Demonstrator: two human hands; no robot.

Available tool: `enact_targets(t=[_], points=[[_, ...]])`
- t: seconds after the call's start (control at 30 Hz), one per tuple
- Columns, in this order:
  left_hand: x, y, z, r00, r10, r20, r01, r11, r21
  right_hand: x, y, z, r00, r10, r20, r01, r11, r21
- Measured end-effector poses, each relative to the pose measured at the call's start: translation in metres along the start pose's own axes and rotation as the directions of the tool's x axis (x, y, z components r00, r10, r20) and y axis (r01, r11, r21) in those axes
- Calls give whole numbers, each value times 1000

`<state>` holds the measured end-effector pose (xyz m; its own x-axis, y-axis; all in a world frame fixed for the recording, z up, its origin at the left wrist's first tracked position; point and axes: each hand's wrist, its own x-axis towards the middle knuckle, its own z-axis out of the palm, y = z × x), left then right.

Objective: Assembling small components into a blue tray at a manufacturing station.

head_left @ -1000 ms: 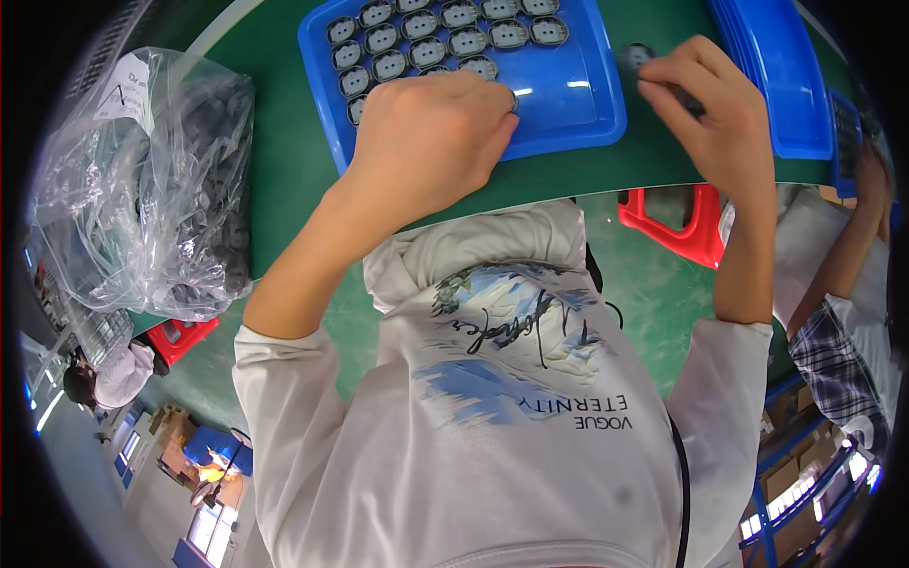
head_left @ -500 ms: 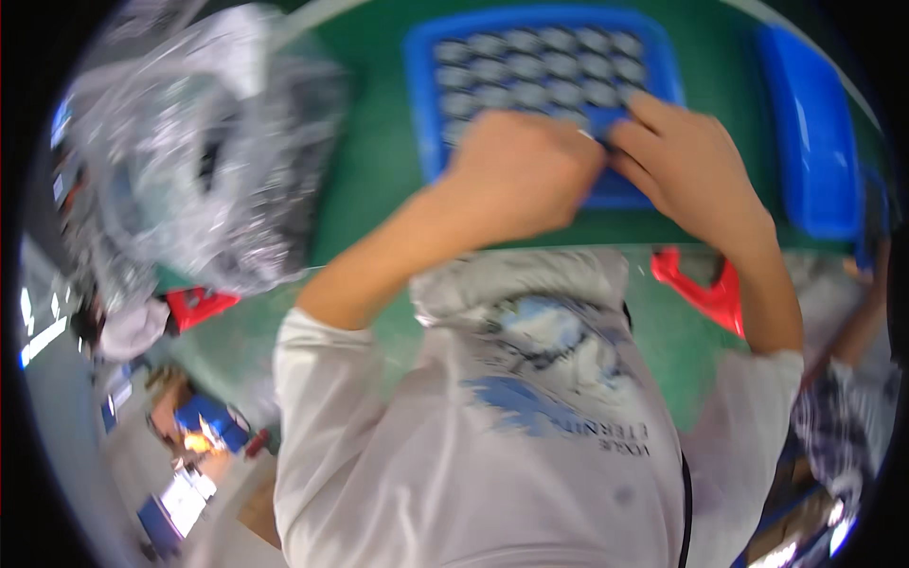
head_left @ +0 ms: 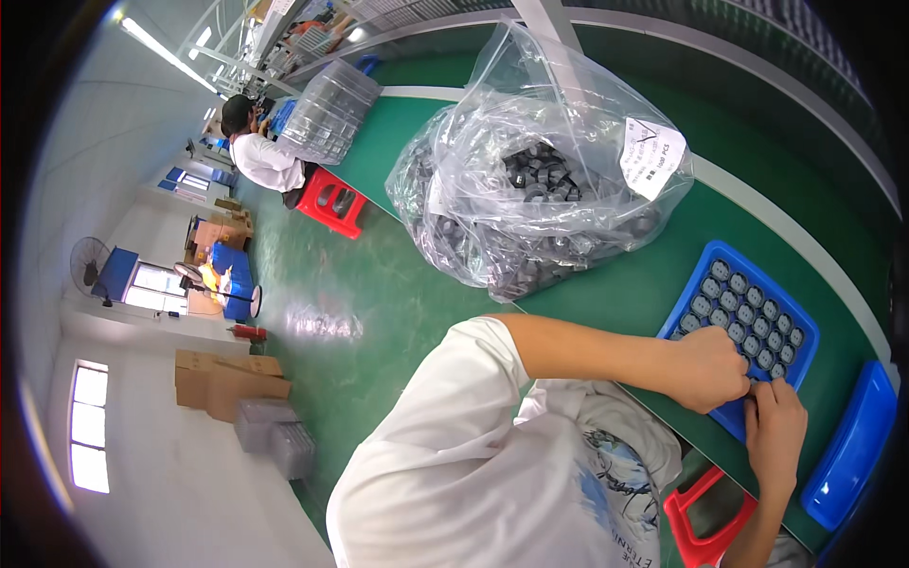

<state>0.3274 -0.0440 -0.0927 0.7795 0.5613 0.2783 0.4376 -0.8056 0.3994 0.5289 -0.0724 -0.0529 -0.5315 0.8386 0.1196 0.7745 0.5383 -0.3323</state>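
Note:
A blue tray (head_left: 805, 364) lies on the green bench, filled with rows of small round grey parts (head_left: 755, 295). Over its near edge my left hand (head_left: 705, 369) is closed in a fist, knuckles up, and whatever its fingers hold is hidden beneath it. Close beside it, my right hand (head_left: 778, 426) has its fingers bent and its fingertips pressed together at the tray's near right part. Anything in that pinch is too small or covered to name.
A large clear plastic bag (head_left: 559, 222) of dark parts, with a white label, stands left of the tray. To the right lies another blue tray (head_left: 852, 445). Red stools (head_left: 331, 202), a seated person (head_left: 265, 156) and stacked clear trays (head_left: 331, 112) are farther left.
The view has swung left, so the tray and both hands now appear at the lower right and the bag near the middle. Both hands stay together over the tray.

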Motion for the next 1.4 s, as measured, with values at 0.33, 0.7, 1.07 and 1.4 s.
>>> enact_targets(t=[0.33,0.7,1.07,1.4], points=[[3,-9,-4,1000,16,5,-16,1000,24,7,1,-1,1000,-23,8,24,999,-45],[-1,3,3,999,24,-31,-23,999,41,0,1,1,998,-47,-34,45,998,-49],[-9,-8,-40,998,-56,-27,54,996,-72,15,16,4,989,-140,-48,139,990,-40],[-60,2,-42,676,-659,-329,421,713,-561,-1,26,13,992,-117,-39,112,987,-112]])
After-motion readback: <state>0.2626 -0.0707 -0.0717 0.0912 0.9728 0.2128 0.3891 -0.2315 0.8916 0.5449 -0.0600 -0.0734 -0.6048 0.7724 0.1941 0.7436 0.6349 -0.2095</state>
